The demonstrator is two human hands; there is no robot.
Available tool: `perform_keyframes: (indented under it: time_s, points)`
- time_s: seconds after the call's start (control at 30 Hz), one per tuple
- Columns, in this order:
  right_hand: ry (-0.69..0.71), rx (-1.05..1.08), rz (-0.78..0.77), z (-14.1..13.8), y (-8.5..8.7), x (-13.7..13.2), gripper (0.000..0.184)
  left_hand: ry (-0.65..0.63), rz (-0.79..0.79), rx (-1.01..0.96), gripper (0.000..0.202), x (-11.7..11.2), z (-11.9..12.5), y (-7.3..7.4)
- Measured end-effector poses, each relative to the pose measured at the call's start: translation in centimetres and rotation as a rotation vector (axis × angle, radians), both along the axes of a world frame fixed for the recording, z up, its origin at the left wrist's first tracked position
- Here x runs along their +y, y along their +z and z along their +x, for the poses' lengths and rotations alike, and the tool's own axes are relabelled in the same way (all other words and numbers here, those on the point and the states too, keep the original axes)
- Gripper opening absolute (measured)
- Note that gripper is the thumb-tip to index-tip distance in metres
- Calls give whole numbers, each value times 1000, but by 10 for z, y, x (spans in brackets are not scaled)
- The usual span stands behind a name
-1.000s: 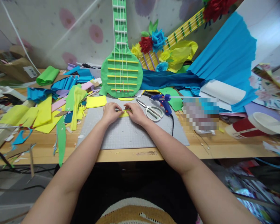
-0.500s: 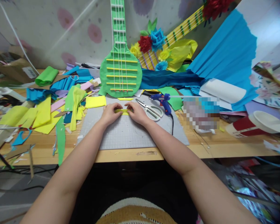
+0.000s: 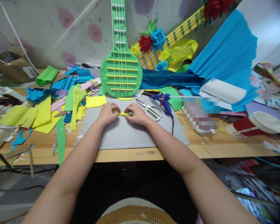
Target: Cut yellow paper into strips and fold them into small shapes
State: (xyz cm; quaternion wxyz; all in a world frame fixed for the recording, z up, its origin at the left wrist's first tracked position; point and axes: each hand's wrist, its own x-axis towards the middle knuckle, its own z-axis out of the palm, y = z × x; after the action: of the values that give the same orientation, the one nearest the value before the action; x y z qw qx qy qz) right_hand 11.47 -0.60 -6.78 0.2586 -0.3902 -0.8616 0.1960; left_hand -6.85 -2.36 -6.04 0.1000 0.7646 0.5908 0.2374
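Observation:
Between my two hands lies a narrow yellow paper strip (image 3: pixel 124 114), rolled or folded thin, just above the grey cutting mat (image 3: pixel 128 135). My left hand (image 3: pixel 108 112) grips its left end with the fingers curled. At the other end, my right hand (image 3: pixel 136 113) is closed on it, and the fingertips partly hide it. Beyond my hands a second thin yellow strip (image 3: pixel 125 99) rests on the mat. Scissors (image 3: pixel 151 111) with pale handles lie right of my right hand, beside a blue glue gun (image 3: pixel 162 102).
A green paper-covered lute (image 3: pixel 121 74) with strings leans upright behind the mat. Yellow crepe paper (image 3: pixel 96 101) and many scraps cover the left side. A red and white paper cup (image 3: pixel 249 124) lies at the right. Blue crepe paper (image 3: pixel 228 49) spreads at the back right.
The yellow strip between my hands has become narrower, and its wider flat part no longer shows. My hands have shifted slightly apart.

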Motion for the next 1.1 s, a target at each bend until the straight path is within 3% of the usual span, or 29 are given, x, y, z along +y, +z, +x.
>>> perform_keyframes:
  time_s: [0.2, 0.53, 0.7, 0.93, 1.1]
  points:
    - [-45, -6, -21, 0, -1, -1, 9, -6, 15, -17, 18, 3, -2, -3]
    - [25, 26, -46, -4, -2, -4, 19, -77, 48, -31, 15, -3, -3, -5]
    - [16, 218, -227, -4, 2, -4, 29, -85, -125, -384, 16, -1, 0, -4]
    - [-6, 362, -418, -2, -4, 7, 30, 98, -438, -931, 44, -1, 1, 1]
    - [40, 305, -383, 1, -4, 7, 34, 133, -511, -1055, 44, -7, 3, 11]
